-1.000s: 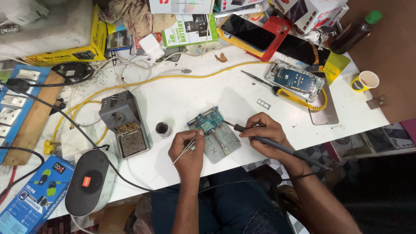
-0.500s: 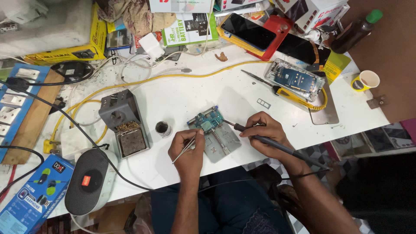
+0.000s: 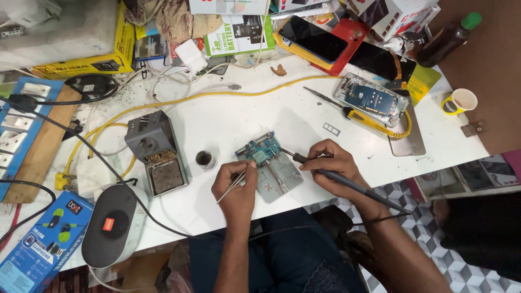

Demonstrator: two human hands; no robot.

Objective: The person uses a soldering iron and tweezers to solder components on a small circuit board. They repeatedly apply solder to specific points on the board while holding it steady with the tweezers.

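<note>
On a cluttered white table (image 3: 304, 116), the left hand (image 3: 234, 187) pinched tweezers (image 3: 232, 184) and the right hand (image 3: 334, 165) gripped a soldering iron (image 3: 347, 182) over a green circuit board (image 3: 260, 151) near its near edge; checkered floor tiles (image 3: 429, 244) showed right.

The tweezers' (image 3: 232, 185) tips vanish behind the left hand (image 3: 234, 187), so what they pinch cannot be told. The soldering iron's (image 3: 347, 184) tip is too small to judge, perhaps touching the circuit board (image 3: 259, 150). At the table's (image 3: 282, 108) near-left corner, the blue box (image 3: 38, 252) is cut off by the edge.
</note>
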